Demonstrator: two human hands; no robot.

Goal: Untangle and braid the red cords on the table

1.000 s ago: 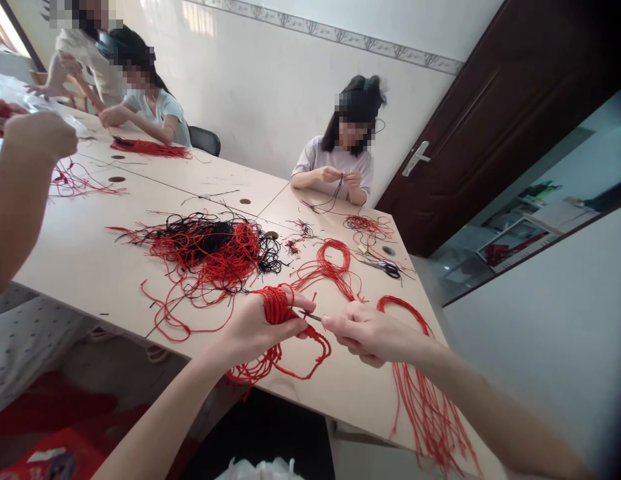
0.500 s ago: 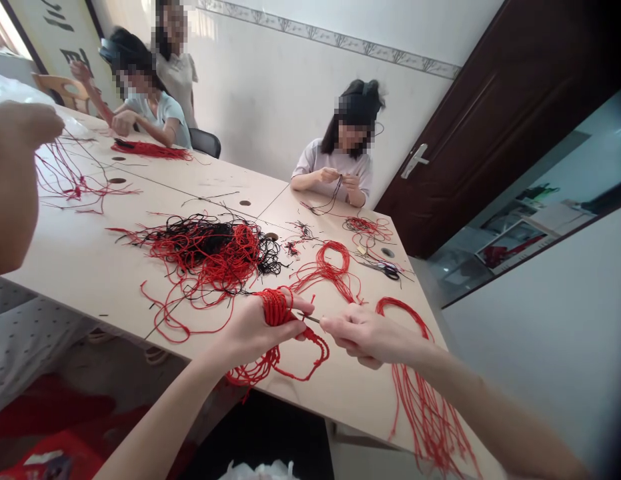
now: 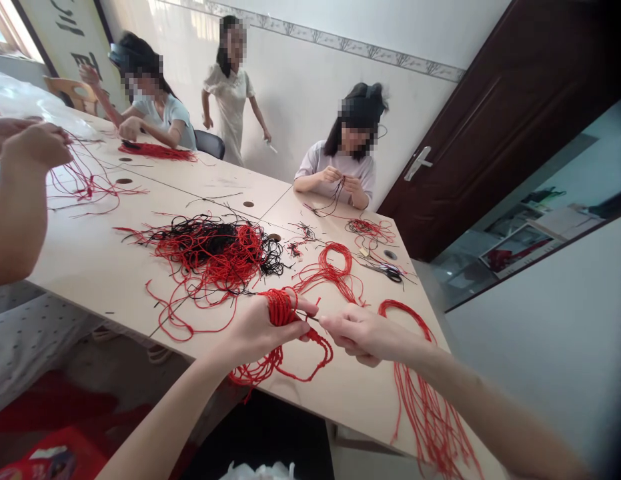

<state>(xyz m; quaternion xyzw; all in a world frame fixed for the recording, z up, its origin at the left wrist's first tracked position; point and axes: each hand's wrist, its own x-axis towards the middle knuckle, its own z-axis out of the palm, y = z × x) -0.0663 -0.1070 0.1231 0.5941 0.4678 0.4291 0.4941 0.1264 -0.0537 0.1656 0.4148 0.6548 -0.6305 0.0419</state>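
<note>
Red cord (image 3: 279,309) is wrapped in several turns around the fingers of my left hand (image 3: 257,330). Thumb and fingertips of that hand pinch a strand, and a braided red loop (image 3: 326,347) hangs below them over the table edge area. My right hand (image 3: 373,333) is closed around a thin, dark metal pick-like tool (image 3: 310,316), its tip meeting the cord at the left fingertips; the handle is hidden in the fist. Loose red cord ends (image 3: 255,372) trail beneath my left palm.
A tangled pile of red and black cords (image 3: 210,250) covers mid-table. Coiled red cords (image 3: 335,263), scissors (image 3: 390,272) and a long red bundle (image 3: 425,400) lie to the right. Co-workers sit around the table (image 3: 190,190); one person's hands (image 3: 37,143) hold cords at left.
A person at the back has moved rightward along the wall. The co-worker's hands at left have shifted slightly. My hands stay nearly in place, the tool still at the cord.
</note>
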